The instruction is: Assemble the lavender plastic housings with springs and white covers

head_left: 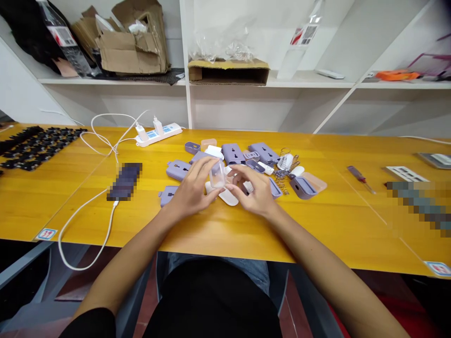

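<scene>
While both hands meet over the yellow table (pixel 211 230) in the head view, the left hand (pixel 192 190) curls around the clear cup (pixel 217 174) from its left, and the right hand (pixel 254 193) closes narrowly on its other side, fingertips (pixel 235 179) against it. The cup stands between the hands. Lilac casings (pixel 232 153) lie scattered just beyond both hands, and white and peach pieces (pixel 225 197) sit right under them. Beyond the right hand are wire springs (pixel 283 170), and past it a peach tray (pixel 314 181). Left of the left hand lies a blurred phone (pixel 125 181) with a white cable (pixel 88 226). A power strip (pixel 158 134) lies farther beyond, and a screwdriver (pixel 361 179) lies well to the right.
</scene>
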Demonstrator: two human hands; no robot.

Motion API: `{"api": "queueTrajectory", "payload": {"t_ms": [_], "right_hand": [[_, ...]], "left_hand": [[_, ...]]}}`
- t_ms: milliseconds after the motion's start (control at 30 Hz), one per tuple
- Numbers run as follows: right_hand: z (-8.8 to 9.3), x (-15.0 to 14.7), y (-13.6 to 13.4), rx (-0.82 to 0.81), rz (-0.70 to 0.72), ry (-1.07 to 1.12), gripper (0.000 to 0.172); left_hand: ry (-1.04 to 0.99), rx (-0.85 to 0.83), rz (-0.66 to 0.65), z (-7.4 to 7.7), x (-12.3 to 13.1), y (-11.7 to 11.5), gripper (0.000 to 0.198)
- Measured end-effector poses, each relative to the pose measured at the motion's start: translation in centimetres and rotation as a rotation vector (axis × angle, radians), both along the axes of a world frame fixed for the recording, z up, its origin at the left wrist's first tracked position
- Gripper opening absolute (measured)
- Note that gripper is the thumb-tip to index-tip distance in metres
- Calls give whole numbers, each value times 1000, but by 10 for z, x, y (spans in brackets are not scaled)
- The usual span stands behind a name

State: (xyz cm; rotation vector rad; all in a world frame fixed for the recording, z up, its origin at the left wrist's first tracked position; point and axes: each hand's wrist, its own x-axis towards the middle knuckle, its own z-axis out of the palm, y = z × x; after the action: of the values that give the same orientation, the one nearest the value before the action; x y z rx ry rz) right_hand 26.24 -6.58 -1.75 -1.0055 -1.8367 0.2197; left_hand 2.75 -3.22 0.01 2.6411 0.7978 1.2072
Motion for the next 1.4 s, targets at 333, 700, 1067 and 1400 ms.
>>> {"api": "queueTrajectory", "payload": {"t_ms": [333, 700, 1067, 1400], "right_hand": [[6, -21, -11, -302, -23, 148, 57], [30, -20, -33, -425, 119, -770, 32], [20, -30, -34, -333, 34, -1015, 60], [24, -23, -30, -341, -30, -1022, 74]], "left_hand": [[105, 20, -83, 2, 0, 0, 87], [589, -367, -21, 10, -72, 30, 85], [674, -431, 107, 12, -62, 20, 49], [562, -370, 73, 31, -64, 13, 50]]}}
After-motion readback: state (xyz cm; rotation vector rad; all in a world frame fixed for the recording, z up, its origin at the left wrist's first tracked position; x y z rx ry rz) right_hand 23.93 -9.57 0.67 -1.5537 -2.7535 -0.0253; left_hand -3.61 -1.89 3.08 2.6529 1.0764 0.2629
